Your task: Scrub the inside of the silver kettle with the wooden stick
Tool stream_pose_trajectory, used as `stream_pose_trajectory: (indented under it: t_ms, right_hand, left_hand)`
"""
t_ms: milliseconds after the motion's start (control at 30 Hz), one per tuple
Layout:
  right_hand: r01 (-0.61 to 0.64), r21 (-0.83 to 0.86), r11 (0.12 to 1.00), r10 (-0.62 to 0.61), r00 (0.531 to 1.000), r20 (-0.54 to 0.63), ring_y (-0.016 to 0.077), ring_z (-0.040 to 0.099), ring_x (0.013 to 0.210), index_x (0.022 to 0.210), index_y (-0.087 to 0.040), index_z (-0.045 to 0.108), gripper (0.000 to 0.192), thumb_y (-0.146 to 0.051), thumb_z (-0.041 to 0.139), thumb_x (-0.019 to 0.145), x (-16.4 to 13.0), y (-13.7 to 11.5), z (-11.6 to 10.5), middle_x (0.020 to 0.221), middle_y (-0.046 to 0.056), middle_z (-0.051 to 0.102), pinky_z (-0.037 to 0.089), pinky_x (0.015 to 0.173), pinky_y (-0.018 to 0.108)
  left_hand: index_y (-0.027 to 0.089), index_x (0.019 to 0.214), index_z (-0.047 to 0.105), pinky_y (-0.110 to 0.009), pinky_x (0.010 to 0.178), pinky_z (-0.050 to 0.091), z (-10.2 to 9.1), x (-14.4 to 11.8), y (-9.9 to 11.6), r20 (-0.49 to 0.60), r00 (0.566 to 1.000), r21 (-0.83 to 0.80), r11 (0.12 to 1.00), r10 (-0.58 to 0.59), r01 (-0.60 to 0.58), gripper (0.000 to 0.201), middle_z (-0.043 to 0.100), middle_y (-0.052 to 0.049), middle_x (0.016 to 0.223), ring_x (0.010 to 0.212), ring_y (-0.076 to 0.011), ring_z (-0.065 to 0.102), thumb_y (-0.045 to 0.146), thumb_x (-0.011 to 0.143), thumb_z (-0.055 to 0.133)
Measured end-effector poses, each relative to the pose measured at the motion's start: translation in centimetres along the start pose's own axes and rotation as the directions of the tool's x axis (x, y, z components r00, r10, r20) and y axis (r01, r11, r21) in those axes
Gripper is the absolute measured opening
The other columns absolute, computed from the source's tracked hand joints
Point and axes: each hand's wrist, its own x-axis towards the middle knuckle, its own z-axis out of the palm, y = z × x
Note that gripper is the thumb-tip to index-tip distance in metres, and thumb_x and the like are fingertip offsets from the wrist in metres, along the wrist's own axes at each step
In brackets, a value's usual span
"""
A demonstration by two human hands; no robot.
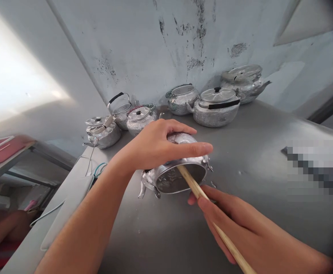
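Observation:
A dented silver metal teapot (162, 171) lies tipped on the table, its wide oval mouth turned toward me and no lid on it. My left hand (160, 142) rests over its body, thumb and fingers spread around it, holding it. Between the thumb and fingers of my right hand (223, 215) is a pale wooden stick (193, 184). The stick's far end goes into the teapot's mouth, so its tip is hidden. The teapot's spout points down at the left.
Several silver teapots stand along the wall, among them a lidded one (218, 108) and a large one (242, 85). A cable (48, 211) and a pale flat object (69, 213) lie at the table's left. Beyond that edge, a person's leg (10, 228) shows beside a shelf (9, 160).

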Motion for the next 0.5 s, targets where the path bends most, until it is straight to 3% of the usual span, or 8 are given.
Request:
stream_pose_trajectory:
  t_ms: [100, 300, 400, 500]
  right_hand:
    - [-0.038, 0.009, 0.999, 0.038, 0.999, 0.033, 0.0146, 0.052, 0.055, 0.093, -0.023, 0.067, 0.059, -0.075, 0.039, 0.101, 0.04, 0.25, -0.11, 0.058, -0.004, 0.056, 0.045, 0.051, 0.025]
    - [-0.045, 0.086, 0.995, 0.041, 0.998, 0.051, 0.0138, 0.048, 0.053, 0.107, -0.024, 0.069, 0.06, -0.077, 0.042, 0.099, 0.0, 0.46, -0.14, 0.057, -0.006, 0.053, 0.043, 0.051, 0.024]
    - [-0.112, 0.117, 0.987, 0.108, 0.993, 0.044, 0.0149, 0.051, 0.055, 0.111, -0.024, 0.067, 0.057, -0.075, 0.043, 0.101, -0.04, 0.07, -0.19, 0.058, -0.005, 0.056, 0.044, 0.051, 0.024]
    - [-0.036, 0.106, 0.994, 0.036, 0.999, 0.003, 0.0148, 0.047, 0.054, 0.102, -0.026, 0.066, 0.055, -0.073, 0.039, 0.103, -0.16, -0.3, -0.31, 0.058, -0.005, 0.054, 0.043, 0.052, 0.025]
  left_hand:
    - [0.033, 0.128, 0.078, -0.038, 0.096, 0.055, 0.02, -0.02, -0.01, 0.0, 1.0, -0.006, 1.0, -0.001, 0.001, 0.068, 0.074, -0.001, 0.13, 0.115, -0.0292, 0.07, 0.081, 0.08, 0.072]
    - [0.034, 0.122, 0.081, -0.036, 0.086, 0.056, 0.23, -0.1, 0.21, -0.039, 0.999, 0.051, 0.998, 0.028, -0.026, 0.062, 0.066, -0.003, 0.138, 0.107, -0.0261, 0.068, 0.079, 0.08, 0.072]
    - [0.033, 0.119, 0.081, -0.034, 0.079, 0.054, 0.15, -0.28, 0.35, -0.095, 0.994, 0.094, 0.995, 0.045, -0.036, 0.064, 0.068, -0.005, 0.13, 0.1, -0.0246, 0.067, 0.079, 0.075, 0.076]
    - [0.033, 0.118, 0.08, -0.033, 0.072, 0.052, -0.23, -0.59, 0.47, -0.124, 0.992, 0.098, 0.995, 0.022, -0.01, 0.064, 0.074, -0.004, 0.117, 0.095, -0.0252, 0.068, 0.078, 0.075, 0.077]
